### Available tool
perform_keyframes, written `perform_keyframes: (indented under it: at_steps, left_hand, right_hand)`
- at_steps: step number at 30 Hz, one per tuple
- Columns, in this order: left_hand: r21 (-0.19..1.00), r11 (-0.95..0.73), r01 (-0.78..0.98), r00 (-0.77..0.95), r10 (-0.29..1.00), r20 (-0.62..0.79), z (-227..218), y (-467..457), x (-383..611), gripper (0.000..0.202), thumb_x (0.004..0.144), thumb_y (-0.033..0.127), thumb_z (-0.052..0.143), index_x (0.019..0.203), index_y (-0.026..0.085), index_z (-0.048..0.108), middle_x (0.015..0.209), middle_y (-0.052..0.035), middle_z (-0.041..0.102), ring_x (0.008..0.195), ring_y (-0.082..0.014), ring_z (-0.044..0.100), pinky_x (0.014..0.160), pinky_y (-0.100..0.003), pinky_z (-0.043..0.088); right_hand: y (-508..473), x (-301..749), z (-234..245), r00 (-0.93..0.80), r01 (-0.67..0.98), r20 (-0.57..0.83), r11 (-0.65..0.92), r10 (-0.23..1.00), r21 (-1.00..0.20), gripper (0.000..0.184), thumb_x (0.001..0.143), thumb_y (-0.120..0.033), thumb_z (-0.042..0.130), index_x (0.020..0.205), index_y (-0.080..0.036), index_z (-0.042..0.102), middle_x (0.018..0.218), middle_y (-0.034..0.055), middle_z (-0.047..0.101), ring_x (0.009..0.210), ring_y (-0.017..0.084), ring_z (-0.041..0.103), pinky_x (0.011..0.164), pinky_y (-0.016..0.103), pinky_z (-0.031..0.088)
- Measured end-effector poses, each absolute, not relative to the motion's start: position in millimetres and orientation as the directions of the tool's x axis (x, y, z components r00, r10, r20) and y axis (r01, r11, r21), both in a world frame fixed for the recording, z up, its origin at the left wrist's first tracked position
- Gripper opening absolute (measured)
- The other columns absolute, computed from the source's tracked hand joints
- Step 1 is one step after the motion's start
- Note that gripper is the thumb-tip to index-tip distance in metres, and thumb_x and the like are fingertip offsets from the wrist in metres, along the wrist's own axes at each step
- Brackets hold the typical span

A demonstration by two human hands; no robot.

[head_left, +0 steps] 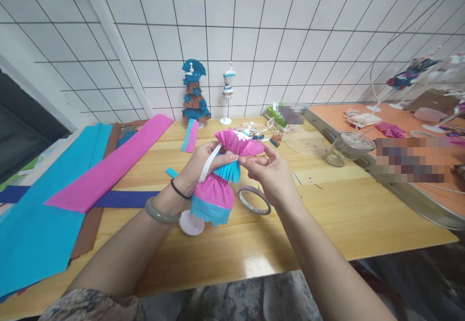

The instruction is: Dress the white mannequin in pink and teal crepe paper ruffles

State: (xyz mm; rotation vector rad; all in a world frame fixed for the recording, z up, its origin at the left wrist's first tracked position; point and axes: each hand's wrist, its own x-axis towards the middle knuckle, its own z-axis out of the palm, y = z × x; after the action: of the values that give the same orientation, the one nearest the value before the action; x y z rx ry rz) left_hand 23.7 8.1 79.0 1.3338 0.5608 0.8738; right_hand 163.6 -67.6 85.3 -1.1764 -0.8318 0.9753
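Note:
A small dress-form stand wears a pink and blue crepe paper dress [214, 192] and tilts in front of me, its round white base [192, 223] at the lower left. My left hand [205, 163] is closed around the dress near the waist, with a white strip [209, 165] lying across it. My right hand [267, 168] pinches the edge of the pleated pink paper ruffle [240, 144] at the top of the dress. Below the ruffle fans a pleated blue piece [228, 167]. Just under my right hand, a roll of tape [254, 200] rests on the table.
Blue [61, 190] and pink crepe paper sheets [112, 166] lie at left. A dressed paper figure [195, 93] and a small dress form [227, 93] stand by the tiled wall. A glass jar [348, 146] is at right, beside an orange table [363, 122].

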Motion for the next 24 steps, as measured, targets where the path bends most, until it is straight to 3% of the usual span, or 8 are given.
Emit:
perform_keyframes:
  at_steps: [3, 8, 13, 18, 24]
  left_hand:
    - [0.973, 0.036, -0.227, 0.576, 0.811, 0.104, 83, 7, 23, 0.029, 0.059, 0.025, 0.079, 0.079, 0.013, 0.062, 0.068, 0.0022, 0.062, 0.060, -0.0101, 0.056, 0.058, -0.022, 0.043]
    - [0.965, 0.096, -0.244, 0.591, 0.803, 0.070, 91, 3, 24, 0.030, 0.056, 0.023, 0.081, 0.077, 0.012, 0.063, 0.062, 0.0027, 0.062, 0.058, -0.0097, 0.055, 0.059, -0.022, 0.044]
    - [0.953, 0.140, -0.267, 0.664, 0.744, 0.077, 86, 7, 22, 0.024, 0.063, 0.024, 0.078, 0.078, 0.011, 0.064, 0.068, -0.0008, 0.066, 0.062, -0.0112, 0.059, 0.060, -0.022, 0.045]
    - [0.921, 0.193, -0.340, 0.696, 0.709, 0.109, 73, 14, 20, 0.020, 0.070, 0.024, 0.073, 0.084, 0.013, 0.064, 0.075, -0.0026, 0.068, 0.067, -0.0138, 0.063, 0.063, -0.025, 0.047]
    - [0.940, 0.141, -0.311, 0.712, 0.690, 0.132, 74, 12, 21, 0.035, 0.069, 0.027, 0.075, 0.099, 0.013, 0.064, 0.088, -0.0060, 0.068, 0.077, -0.0174, 0.063, 0.072, -0.029, 0.048]
  right_hand:
    - [-67, 164, 87, 0.371, -0.131, 0.048, 0.103, 0.927, -0.986, 0.085, 0.052, -0.034, 0.084, 0.125, -0.014, 0.047, 0.054, -0.0074, 0.058, 0.047, 0.008, 0.044, 0.049, 0.025, 0.033]
    - [-67, 166, 87, 0.308, -0.110, 0.081, 0.120, 0.948, -0.987, 0.060, 0.055, -0.036, 0.083, 0.106, -0.016, 0.057, 0.053, -0.0072, 0.054, 0.048, 0.008, 0.042, 0.048, 0.025, 0.031]
    - [-65, 170, 78, 0.261, -0.151, 0.084, 0.126, 0.962, -0.980, 0.047, 0.057, -0.036, 0.081, 0.096, -0.018, 0.061, 0.054, -0.0082, 0.050, 0.049, 0.008, 0.041, 0.049, 0.024, 0.032]
    - [-66, 175, 70, 0.210, -0.245, 0.053, 0.105, 0.976, -0.964, 0.048, 0.060, -0.033, 0.080, 0.101, -0.020, 0.061, 0.066, -0.0055, 0.060, 0.054, 0.008, 0.048, 0.049, 0.022, 0.033]
    - [-69, 173, 75, 0.168, -0.304, 0.023, 0.074, 0.985, -0.950, 0.035, 0.061, -0.030, 0.080, 0.092, -0.024, 0.065, 0.091, -0.0002, 0.068, 0.072, 0.014, 0.062, 0.059, 0.026, 0.049]
